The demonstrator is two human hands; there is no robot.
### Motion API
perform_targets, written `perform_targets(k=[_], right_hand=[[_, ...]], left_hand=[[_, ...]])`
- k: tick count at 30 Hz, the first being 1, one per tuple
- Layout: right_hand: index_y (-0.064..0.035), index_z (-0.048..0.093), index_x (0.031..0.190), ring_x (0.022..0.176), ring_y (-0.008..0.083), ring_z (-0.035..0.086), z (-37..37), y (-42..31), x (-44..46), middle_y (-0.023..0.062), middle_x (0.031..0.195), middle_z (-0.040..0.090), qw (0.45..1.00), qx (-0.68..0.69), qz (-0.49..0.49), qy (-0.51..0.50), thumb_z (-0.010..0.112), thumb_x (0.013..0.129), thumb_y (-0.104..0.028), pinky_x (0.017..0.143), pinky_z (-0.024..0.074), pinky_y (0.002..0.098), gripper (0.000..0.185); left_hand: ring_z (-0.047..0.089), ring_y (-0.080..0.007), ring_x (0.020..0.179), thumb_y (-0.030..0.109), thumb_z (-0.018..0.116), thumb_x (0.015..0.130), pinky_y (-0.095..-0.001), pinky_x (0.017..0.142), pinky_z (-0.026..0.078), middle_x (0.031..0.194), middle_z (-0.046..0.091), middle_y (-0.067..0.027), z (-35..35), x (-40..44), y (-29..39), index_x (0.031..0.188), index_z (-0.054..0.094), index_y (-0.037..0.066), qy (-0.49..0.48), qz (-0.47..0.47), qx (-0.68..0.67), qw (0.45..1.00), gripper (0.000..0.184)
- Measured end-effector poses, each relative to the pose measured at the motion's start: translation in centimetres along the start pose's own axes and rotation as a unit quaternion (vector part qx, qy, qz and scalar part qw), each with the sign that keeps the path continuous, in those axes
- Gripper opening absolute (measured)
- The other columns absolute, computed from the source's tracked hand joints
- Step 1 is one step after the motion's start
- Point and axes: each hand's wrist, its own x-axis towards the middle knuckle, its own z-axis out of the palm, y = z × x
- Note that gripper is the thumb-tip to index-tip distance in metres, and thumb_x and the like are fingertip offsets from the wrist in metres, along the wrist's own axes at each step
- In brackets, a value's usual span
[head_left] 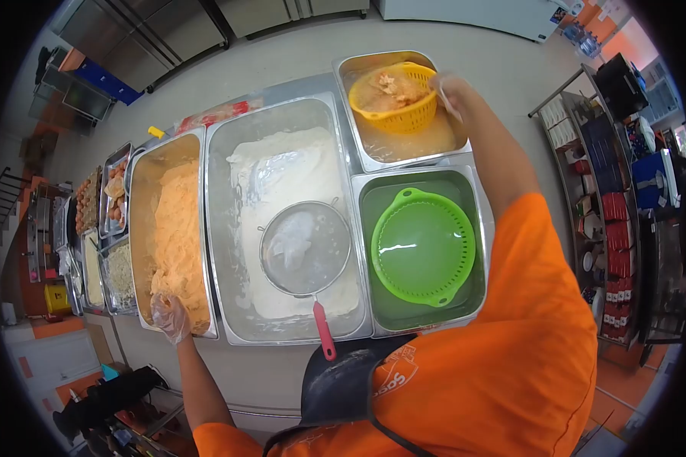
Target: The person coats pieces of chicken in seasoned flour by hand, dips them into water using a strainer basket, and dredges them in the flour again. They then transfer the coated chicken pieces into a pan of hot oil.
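My right hand [453, 97], in a clear plastic glove, grips the right rim of a yellow colander [415, 119]. The colander is tilted in a metal pan of cloudy orange-tinted liquid [389, 150]. Orange-coated pieces [392, 90] lie inside it; their kind I cannot make out. My left hand [171, 318], also gloved, is at the near end of a long metal pan [135, 251] filled with orange powder [179, 236]. Its fingers are loosely curved and apart, with nothing visible in them.
Between my hands stands a large pan of white flour [244, 175] with a pink-handled strainer [305, 251] on it. A green colander [423, 247] sits in a pan of water [465, 194]. Trays of eggs [116, 190] and shredded food [120, 274] stand left. A loaded shelf rack [617, 228] is right.
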Motion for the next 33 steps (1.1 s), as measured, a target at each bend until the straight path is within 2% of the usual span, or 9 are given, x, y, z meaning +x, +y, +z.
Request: perform_targets(k=[1, 3, 7, 14, 22, 29, 31, 32, 33], right_hand=[[0.0029, 0.061, 0.102, 0.08, 0.0231, 0.062, 0.4, 0.3, -1.1, 0.0158, 0.091, 0.063, 1.0, -0.007, -0.002, -0.003, 0.051, 0.081, -0.001, 0.07, 0.0507, 0.0361, 0.023], [0.0005, 0.058, 0.103, 0.073, 0.0233, 0.061, 1.0, 1.6, -3.1, 0.0136, 0.088, 0.062, 0.974, -0.115, -0.134, 0.145, 0.053, 0.077, 0.0, 0.063, 0.05, 0.0343, 0.026], [-0.0009, 0.057, 0.104, 0.076, 0.0194, 0.06, 0.5, 3.2, -4.7, 0.01, 0.09, 0.062, 0.973, 0.103, -0.177, 0.11, 0.052, 0.079, 0.004, 0.068, 0.0512, 0.03, 0.026], [-0.0007, 0.058, 0.107, 0.078, 0.0168, 0.061, 2.0, 3.7, -8.0, 0.0086, 0.09, 0.064, 0.946, 0.084, -0.252, 0.183, 0.054, 0.08, 0.004, 0.071, 0.0523, 0.0302, 0.028], [-0.0018, 0.059, 0.111, 0.105, 0.0401, 0.063, 6.2, 0.2, -10.2, 0.0266, 0.106, 0.065, 0.878, -0.332, -0.173, 0.297, 0.056, 0.083, -0.008, 0.089, 0.0507, 0.0427, 0.029], [-0.0043, 0.061, 0.114, 0.114, 0.0358, 0.059, 9.9, -5.7, -7.9, 0.0224, 0.116, 0.064, 0.833, -0.513, -0.109, 0.175, 0.057, 0.084, -0.012, 0.094, 0.0489, 0.0404, 0.031], [-0.004, 0.062, 0.115, 0.116, 0.0343, 0.058, 10.6, -6.4, -5.4, 0.0209, 0.118, 0.064, 0.768, -0.62, -0.126, 0.101, 0.058, 0.084, -0.014, 0.095, 0.0477, 0.0395, 0.033], [-0.0022, 0.063, 0.114, 0.114, 0.0346, 0.059, 10.0, -6.5, -4.5, 0.0217, 0.117, 0.064, 0.654, -0.738, -0.162, 0.045, 0.057, 0.084, -0.013, 0.095, 0.048, 0.0401, 0.032], [-0.0022, 0.063, 0.114, 0.114, 0.0346, 0.059, 9.1, -5.8, -4.4, 0.0217, 0.117, 0.064, 0.655, -0.737, -0.163, 0.04, 0.057, 0.084, -0.013, 0.095, 0.048, 0.0401, 0.032]], left_hand=[[0.063, -0.0336, 0.087, 0.011, 0.061, 0.085, -0.0412, 0.077, 0.05, 0.093, 0.065, -0.0176, -0.7, 0.2, 1.5, 0.094, 0.062, 0.0, -0.017, -0.081, -0.078, 0.994, 0.014], [0.064, -0.0333, 0.085, 0.01, 0.061, 0.085, -0.0412, 0.075, 0.05, 0.093, 0.065, -0.0174, -0.2, 0.1, 1.1, 0.094, 0.062, 0.0, -0.006, -0.062, -0.092, 0.994, 0.014], [0.064, -0.0345, 0.084, 0.013, 0.058, 0.085, -0.0421, 0.074, 0.05, 0.092, 0.066, -0.0185, -0.4, 0.3, 0.8, 0.095, 0.063, -0.001, -0.019, -0.071, -0.096, 0.993, 0.018], [0.064, -0.0377, 0.085, 0.018, 0.057, 0.086, -0.0435, 0.076, 0.05, 0.093, 0.066, -0.0214, -1.8, 0.7, 2.8, 0.098, 0.064, -0.003, 0.003, -0.077, -0.102, 0.992, 0.025], [0.065, -0.0374, 0.085, 0.017, 0.057, 0.087, -0.0434, 0.076, 0.051, 0.095, 0.067, -0.0217, 0.3, 0.1, 0.4, 0.097, 0.065, -0.003, 0.012, -0.065, -0.094, 0.993, 0.024], [0.065, -0.0374, 0.091, 0.02, 0.06, 0.086, -0.0428, 0.081, 0.052, 0.103, 0.067, -0.0217, 0.0, 0.2, 0.8, 0.102, 0.065, -0.003, -0.016, -0.096, -0.064, 0.993, 0.028], [0.064, -0.0379, 0.094, 0.021, 0.06, 0.086, -0.0427, 0.084, 0.051, 0.105, 0.066, -0.0218, -0.6, 0.3, 1.1, 0.106, 0.064, -0.002, -0.04, -0.107, -0.079, 0.99, 0.031], [0.064, -0.0379, 0.094, 0.021, 0.06, 0.086, -0.0427, 0.084, 0.051, 0.105, 0.066, -0.0218, -0.1, 0.0, 0.3, 0.106, 0.064, -0.002, -0.042, -0.109, -0.074, 0.99, 0.031], [0.064, -0.0378, 0.093, 0.021, 0.06, 0.086, -0.0424, 0.084, 0.051, 0.104, 0.066, -0.0215, 0.7, -0.3, -0.7, 0.106, 0.064, -0.002, -0.027, -0.089, -0.073, 0.993, 0.031]])
